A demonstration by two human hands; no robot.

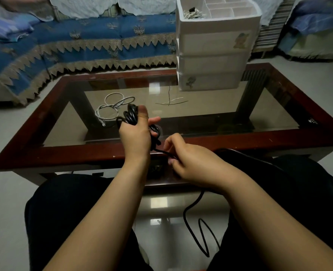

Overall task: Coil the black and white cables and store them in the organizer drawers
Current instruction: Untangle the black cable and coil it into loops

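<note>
While the left hand [136,133] grips the black cable [131,114] coil, the right hand [189,163] apparently pinches its loose length.

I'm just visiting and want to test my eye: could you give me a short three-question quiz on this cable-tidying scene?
1. True or false: the white cable lies on the glass table, held by neither hand.
2. Which hand grips the coiled bundle of the black cable: A) left hand B) right hand?
3. Fill in: the organizer stands on the table's ___ side.

Key: 1 true; 2 A; 3 far.
</note>
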